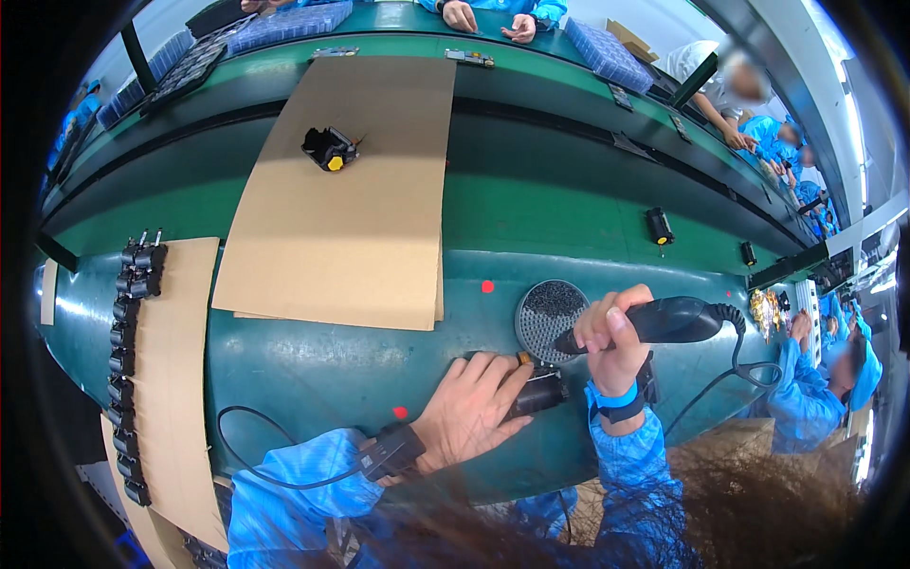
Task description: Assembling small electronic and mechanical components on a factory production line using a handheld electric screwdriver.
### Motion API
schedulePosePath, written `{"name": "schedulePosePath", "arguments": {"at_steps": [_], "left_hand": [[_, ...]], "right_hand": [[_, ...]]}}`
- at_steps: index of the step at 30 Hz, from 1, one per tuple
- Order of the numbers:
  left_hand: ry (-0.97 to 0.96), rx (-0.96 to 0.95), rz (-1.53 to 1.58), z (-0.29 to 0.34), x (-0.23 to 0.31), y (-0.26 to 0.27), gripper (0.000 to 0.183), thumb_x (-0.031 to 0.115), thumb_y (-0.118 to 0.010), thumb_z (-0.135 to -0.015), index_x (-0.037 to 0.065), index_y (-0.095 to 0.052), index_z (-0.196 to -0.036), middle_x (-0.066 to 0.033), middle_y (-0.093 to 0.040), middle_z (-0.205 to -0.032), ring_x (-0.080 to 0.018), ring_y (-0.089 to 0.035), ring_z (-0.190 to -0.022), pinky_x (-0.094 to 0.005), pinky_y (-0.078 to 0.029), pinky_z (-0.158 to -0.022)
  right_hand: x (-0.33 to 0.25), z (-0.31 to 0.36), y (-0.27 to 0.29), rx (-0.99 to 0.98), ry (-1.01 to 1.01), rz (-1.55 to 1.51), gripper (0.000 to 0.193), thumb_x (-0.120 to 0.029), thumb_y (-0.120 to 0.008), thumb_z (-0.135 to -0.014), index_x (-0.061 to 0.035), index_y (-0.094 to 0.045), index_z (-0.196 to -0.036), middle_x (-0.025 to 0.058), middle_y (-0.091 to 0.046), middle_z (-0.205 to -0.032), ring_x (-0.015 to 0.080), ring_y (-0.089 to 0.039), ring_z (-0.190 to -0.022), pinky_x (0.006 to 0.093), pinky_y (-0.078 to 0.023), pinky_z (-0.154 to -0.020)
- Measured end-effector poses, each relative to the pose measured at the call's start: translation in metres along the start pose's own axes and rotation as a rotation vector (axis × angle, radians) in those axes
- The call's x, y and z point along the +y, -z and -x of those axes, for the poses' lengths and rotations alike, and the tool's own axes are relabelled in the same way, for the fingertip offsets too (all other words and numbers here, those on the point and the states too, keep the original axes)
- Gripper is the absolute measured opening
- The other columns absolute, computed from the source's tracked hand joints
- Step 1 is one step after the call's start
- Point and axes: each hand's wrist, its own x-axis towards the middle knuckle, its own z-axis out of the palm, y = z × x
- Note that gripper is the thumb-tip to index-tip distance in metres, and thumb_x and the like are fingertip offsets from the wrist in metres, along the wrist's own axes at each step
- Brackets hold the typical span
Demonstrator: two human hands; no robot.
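My right hand is closed around a black electric screwdriver, whose coiled cord trails off to the right. Its tip points left and down, over the near right rim of a round dish of small dark screws. My left hand is closed on a black cylindrical part on the green table, fingers over its left end. A small yellow piece shows by the fingertips. Another dark part is partly hidden behind my right wrist. A wristband with a cable is on my left wrist.
Brown cardboard covers the middle far side, with a black housing with a yellow knob on it. Several black parts line a cardboard strip at left. Two more black parts, one nearer, lie far right. Co-workers sit across and at right.
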Motion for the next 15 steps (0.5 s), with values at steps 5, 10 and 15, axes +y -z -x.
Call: {"name": "schedulePosePath", "arguments": {"at_steps": [5,10,15], "left_hand": [[-0.002,-0.001,0.004,0.001,-0.001,-0.002,0.064,0.037,-0.078,-0.082,0.004,-0.058,-0.133,-0.009,-0.056,-0.119,-0.0259,-0.053,-0.111,-0.0385,-0.043,-0.088],[0.03,-0.017,0.022,0.0,-0.002,0.0,0.069,0.041,-0.078,-0.082,0.002,-0.056,-0.135,-0.0106,-0.055,-0.122,-0.0277,-0.051,-0.113,-0.0399,-0.041,-0.091],[0.071,0.0,0.007,0.001,-0.002,0.002,0.073,0.043,-0.078,-0.081,0.0,-0.055,-0.135,-0.012,-0.053,-0.123,-0.0288,-0.05,-0.113,-0.0402,-0.04,-0.091]], "right_hand": [[0.001,0.001,0.003,-0.077,-0.002,0.059,0.019,-0.005,-0.063,-0.092,-0.007,-0.044,-0.092,0.0044,-0.045,-0.064,0.0132,-0.045,-0.052,0.0317,-0.043,-0.049],[-0.006,0.002,-0.002,-0.04,0.051,0.012,0.018,-0.009,-0.061,-0.093,-0.0075,-0.044,-0.093,0.0033,-0.043,-0.062,0.013,-0.043,-0.051,0.0315,-0.043,-0.049],[-0.038,0.014,-0.015,-0.133,0.131,-0.155,0.019,-0.019,-0.06,-0.096,-0.0081,-0.045,-0.095,0.0018,-0.042,-0.06,0.0128,-0.04,-0.048,0.0311,-0.04,-0.047]]}}
